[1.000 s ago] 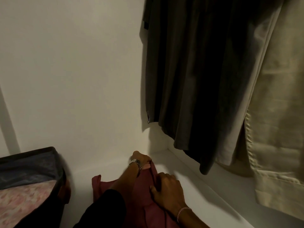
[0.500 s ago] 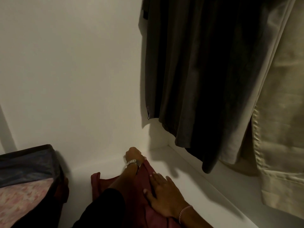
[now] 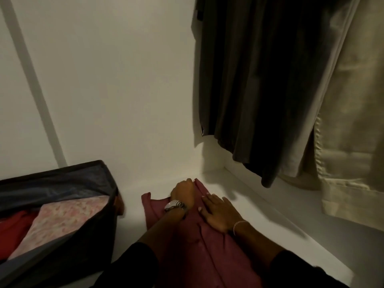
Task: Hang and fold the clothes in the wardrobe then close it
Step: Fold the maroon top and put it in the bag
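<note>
right hand (image 3: 218,214) flat on maroon garment (image 3: 197,246) | left hand (image 3: 182,191) grips far edge

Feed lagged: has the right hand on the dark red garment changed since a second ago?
Yes. The right hand now lies flat with straight fingers on the dark red garment on the white wardrobe shelf; earlier its fingers curled.

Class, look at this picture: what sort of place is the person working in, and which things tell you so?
Probably inside a wardrobe: dark garments and a beige garment hang above a white shelf, where both hands work a maroon garment; a fabric storage box holds more clothes.
</note>
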